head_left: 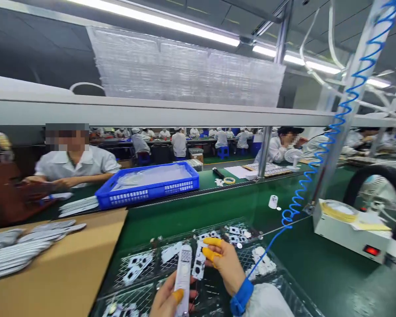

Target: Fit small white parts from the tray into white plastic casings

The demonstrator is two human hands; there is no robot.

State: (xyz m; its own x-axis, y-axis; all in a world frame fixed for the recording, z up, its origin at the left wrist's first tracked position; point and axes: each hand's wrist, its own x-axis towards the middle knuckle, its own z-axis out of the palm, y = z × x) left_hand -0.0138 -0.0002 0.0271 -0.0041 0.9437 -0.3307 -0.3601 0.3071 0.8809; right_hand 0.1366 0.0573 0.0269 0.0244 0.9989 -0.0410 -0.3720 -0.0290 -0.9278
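My left hand [167,296], with a yellow finger cot, is closed around a long white plastic housing [184,270] that bears a printed code near its top. Beside it, my right hand [225,263] wears yellow finger cots and a blue wrist strap with a coiled cord. Its fingers pinch a flat white plate with dark cut-outs [198,265], held upright just right of the housing. Beneath both hands is a clear compartment tray [152,293]. Similar plates [139,267] lie in its left compartment, and small white parts [262,263] are heaped in a right one.
Stacked white housings [23,253] lie on cardboard [69,264] at left. A blue crate [148,200] stands beyond, near a co-worker [75,165]. A blue coiled cord [317,154] crosses down from the right post. A white box with a red switch [353,233] stands at right.
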